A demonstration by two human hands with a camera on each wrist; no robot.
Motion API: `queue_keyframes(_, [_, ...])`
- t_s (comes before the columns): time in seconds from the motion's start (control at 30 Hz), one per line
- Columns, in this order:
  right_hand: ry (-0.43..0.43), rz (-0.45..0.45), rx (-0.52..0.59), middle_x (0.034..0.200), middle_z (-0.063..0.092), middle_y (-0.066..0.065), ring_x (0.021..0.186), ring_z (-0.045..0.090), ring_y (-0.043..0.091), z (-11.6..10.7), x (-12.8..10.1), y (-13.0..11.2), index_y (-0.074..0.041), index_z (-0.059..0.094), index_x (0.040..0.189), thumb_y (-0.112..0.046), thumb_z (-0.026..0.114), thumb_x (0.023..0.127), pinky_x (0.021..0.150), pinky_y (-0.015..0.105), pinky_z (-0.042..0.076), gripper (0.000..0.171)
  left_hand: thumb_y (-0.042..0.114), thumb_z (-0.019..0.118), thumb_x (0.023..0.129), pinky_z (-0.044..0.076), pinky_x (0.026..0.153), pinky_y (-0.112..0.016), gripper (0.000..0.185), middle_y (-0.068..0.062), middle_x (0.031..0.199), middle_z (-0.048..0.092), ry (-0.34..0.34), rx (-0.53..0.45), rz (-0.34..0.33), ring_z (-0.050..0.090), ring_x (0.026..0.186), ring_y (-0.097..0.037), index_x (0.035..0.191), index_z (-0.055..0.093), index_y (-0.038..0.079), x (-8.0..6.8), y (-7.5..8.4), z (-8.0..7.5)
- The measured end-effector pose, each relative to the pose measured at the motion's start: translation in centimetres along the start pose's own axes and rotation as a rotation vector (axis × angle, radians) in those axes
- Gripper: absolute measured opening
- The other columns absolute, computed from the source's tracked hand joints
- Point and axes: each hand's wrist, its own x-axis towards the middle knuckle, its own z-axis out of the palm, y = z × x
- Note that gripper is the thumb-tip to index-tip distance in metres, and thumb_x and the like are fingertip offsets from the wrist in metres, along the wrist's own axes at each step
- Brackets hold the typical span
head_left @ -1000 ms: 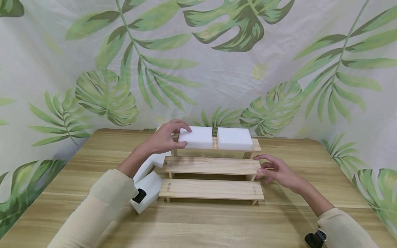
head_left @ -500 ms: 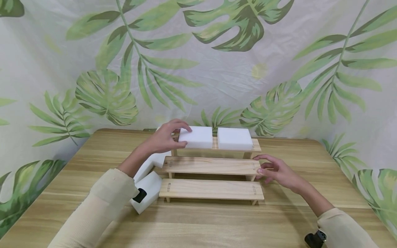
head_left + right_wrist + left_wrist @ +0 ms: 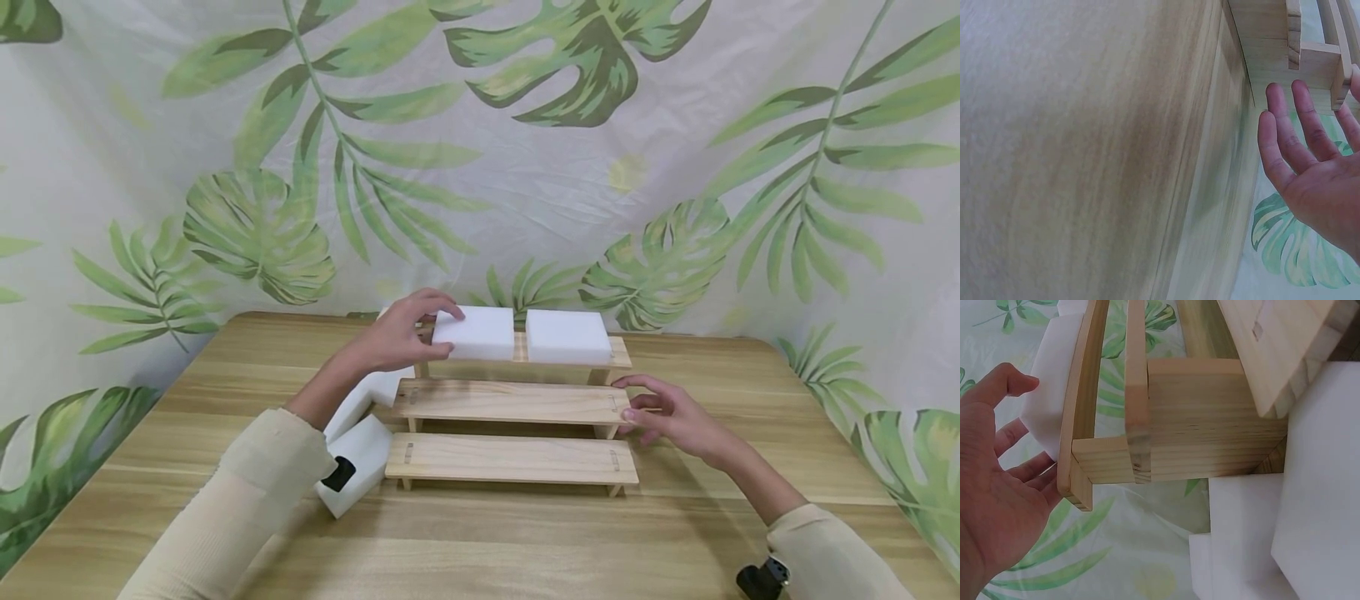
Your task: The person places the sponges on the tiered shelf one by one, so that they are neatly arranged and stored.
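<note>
A three-step wooden display stand (image 3: 517,402) stands on the table, its tiers rising toward the back. On its top tier lie two flat white foam blocks side by side. My left hand (image 3: 393,337) holds the left foam block (image 3: 483,335) by its outer end, thumb at the front and index finger on top. The right foam block (image 3: 568,337) sits apart from it, untouched. My right hand (image 3: 678,417) grips the right end of the middle tier between thumb and index finger. Its other fingers (image 3: 1313,128) extend loosely below, off the wood.
Several more white foam blocks (image 3: 362,468) lie in a loose pile on the table against the stand's left side, under my left forearm. A leaf-patterned cloth (image 3: 540,183) hangs behind the table's back edge. The wooden table (image 3: 480,550) extends around the stand.
</note>
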Motion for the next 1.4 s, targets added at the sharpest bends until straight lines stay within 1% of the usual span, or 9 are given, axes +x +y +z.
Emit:
queue_keyframes(0.07, [-0.002,-0.002,0.0,0.108,0.068,0.019,0.098,0.074,0.029,0.0,0.0,0.0,0.002,0.042,0.149,-0.014,0.062,0.104,0.079,0.047,0.06,0.051,0.009,0.076,0.088,0.054,0.094,-0.057,0.036,-0.024,0.144,0.051,-0.003,-0.007,-0.01,0.058,0.116,-0.041,0.122,0.069,0.001,-0.1,-0.1,-0.1])
queue_keyframes(0.17, [-0.004,-0.005,0.001,0.109,0.068,0.019,0.098,0.073,0.03,0.0,0.0,0.1,0.002,0.042,0.149,-0.014,0.062,0.105,0.079,0.047,0.06,0.051,0.01,0.075,0.089,0.052,0.098,-0.057,0.039,-0.025,0.149,0.046,0.0,-0.02,-0.014,0.056,0.12,-0.044,0.125,0.068,0.0,-0.4,-0.1,-0.3])
queue_keyframes(0.3, [-0.005,-0.001,0.003,0.109,0.068,0.019,0.099,0.073,0.029,0.0,0.0,0.1,0.001,0.042,0.15,-0.014,0.062,0.105,0.079,0.047,0.06,0.051,0.009,0.075,0.089,0.045,0.106,-0.059,0.041,-0.024,0.148,0.047,0.022,-0.01,0.014,0.049,0.131,-0.044,0.128,0.066,-0.001,-1.0,-0.1,-0.8])
queue_keyframes(0.4, [-0.005,-0.003,0.005,0.109,0.068,0.019,0.098,0.074,0.028,0.0,0.0,0.1,0.002,0.042,0.15,-0.014,0.062,0.105,0.079,0.047,0.06,0.051,0.008,0.075,0.088,0.044,0.107,-0.058,0.041,-0.024,0.146,0.049,0.039,0.001,0.022,0.047,0.135,-0.041,0.127,0.066,-0.001,-1.7,-0.2,-1.3])
queue_keyframes(0.63, [-0.006,-0.007,0.002,0.109,0.068,0.019,0.098,0.074,0.028,0.0,0.0,0.0,0.002,0.042,0.149,-0.014,0.062,0.105,0.079,0.047,0.06,0.051,0.008,0.075,0.089,0.048,0.102,-0.056,0.037,-0.018,0.136,0.057,0.094,0.046,0.013,0.051,0.13,-0.036,0.125,0.067,0.001,-3.5,-0.9,-2.4])
queue_keyframes(0.8, [-0.003,-0.007,0.0,0.109,0.068,0.019,0.098,0.074,0.027,0.0,0.0,0.0,0.002,0.042,0.149,-0.013,0.061,0.105,0.079,0.047,0.06,0.051,0.008,0.075,0.089,0.049,0.098,-0.056,0.034,-0.016,0.13,0.061,0.112,0.077,-0.003,0.055,0.124,-0.035,0.122,0.068,0.002,-5.3,-1.6,-3.1])
queue_keyframes(0.9, [-0.002,-0.005,-0.002,0.109,0.068,0.019,0.098,0.074,0.028,0.0,-0.1,0.0,0.002,0.042,0.15,-0.013,0.061,0.105,0.079,0.047,0.06,0.051,0.007,0.075,0.089,0.049,0.097,-0.057,0.035,-0.018,0.129,0.061,0.104,0.095,-0.026,0.054,0.123,-0.037,0.122,0.068,0.001,-6.4,-1.9,-3.4])
queue_keyframes(1.1, [-0.001,-0.008,-0.003,0.11,0.068,0.02,0.098,0.074,0.028,0.0,-0.1,0.1,0.002,0.042,0.15,-0.014,0.061,0.105,0.079,0.047,0.06,0.051,0.006,0.076,0.09,0.048,0.099,-0.059,0.037,-0.02,0.132,0.058,0.067,0.095,-0.104,0.052,0.126,-0.04,0.125,0.066,0.0,-8.4,-2.9,-3.6])
queue_keyframes(1.4, [-0.002,-0.011,-0.002,0.11,0.068,0.02,0.098,0.074,0.029,0.0,-0.1,0.1,0.002,0.041,0.15,-0.014,0.06,0.105,0.078,0.046,0.06,0.051,0.01,0.079,0.088,0.053,0.09,-0.061,0.039,-0.021,0.125,0.063,0.04,0.165,-0.139,0.058,0.118,-0.047,0.122,0.066,-0.004,-11.6,-5.5,-3.7])
